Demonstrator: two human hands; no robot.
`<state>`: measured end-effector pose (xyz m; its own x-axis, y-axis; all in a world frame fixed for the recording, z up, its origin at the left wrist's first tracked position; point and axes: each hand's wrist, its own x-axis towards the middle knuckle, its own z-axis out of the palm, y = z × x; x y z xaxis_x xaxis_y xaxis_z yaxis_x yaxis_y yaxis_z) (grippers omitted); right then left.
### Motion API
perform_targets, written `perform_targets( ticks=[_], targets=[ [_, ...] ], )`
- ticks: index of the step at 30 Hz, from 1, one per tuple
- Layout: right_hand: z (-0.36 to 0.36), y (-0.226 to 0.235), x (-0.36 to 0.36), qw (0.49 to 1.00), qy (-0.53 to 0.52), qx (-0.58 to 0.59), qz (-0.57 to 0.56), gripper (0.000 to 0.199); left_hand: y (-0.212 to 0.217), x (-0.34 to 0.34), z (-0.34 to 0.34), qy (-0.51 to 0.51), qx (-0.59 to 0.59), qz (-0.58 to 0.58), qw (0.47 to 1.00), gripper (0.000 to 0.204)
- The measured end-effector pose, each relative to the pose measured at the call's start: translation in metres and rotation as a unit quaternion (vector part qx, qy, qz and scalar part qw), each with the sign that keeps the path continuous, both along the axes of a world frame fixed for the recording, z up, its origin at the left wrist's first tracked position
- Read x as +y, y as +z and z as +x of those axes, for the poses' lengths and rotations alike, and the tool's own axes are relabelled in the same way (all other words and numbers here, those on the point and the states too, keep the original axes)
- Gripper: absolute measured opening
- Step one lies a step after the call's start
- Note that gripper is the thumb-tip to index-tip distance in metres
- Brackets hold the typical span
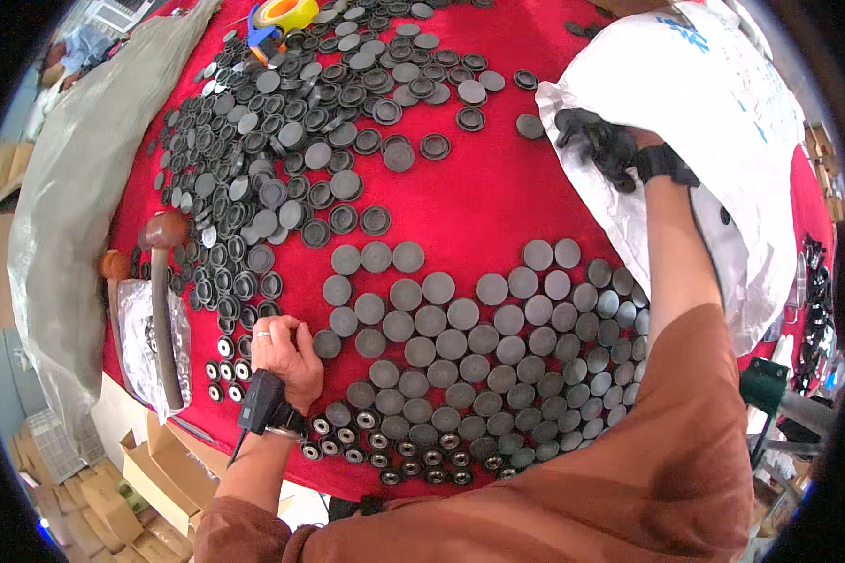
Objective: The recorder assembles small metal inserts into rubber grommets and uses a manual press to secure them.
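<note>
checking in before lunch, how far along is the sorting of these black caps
Partly done. A flat patch of grey discs lies laid out near the person, edged by a row with shiny centres. In hand: the left hand rests at that patch's edge; the right hand, holding dark pieces, is at the white bag. Left: the big loose heap of caps behind.

1. We look steeply down from a camera worn on the head at a red table (498, 197), our forearms entering from the lower edge.
2. We sit close: the table fills most of the round fisheye picture, its edges bending toward the dark rim.
3. We have this single view only.
</note>
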<state>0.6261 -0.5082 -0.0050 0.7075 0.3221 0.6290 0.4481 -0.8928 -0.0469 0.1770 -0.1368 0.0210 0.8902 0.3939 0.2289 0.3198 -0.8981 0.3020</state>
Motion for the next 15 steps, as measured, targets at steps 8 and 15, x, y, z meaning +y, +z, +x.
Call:
perform_targets(
  ticks=[8, 15],
  targets=[
    [-0.103, 0.027, 0.097, 0.91, -0.072, 0.221, 0.343, 0.053, 0.004, 0.004, -0.008, -0.007, -0.021, 0.005, 1.0, 0.011],
    [-0.183, 0.05, 0.172, 0.709, 0.139, 0.381, 0.577, 0.056, 0.004, 0.004, -0.003, -0.038, -0.064, -0.012, 0.997, 0.012]
  ],
)
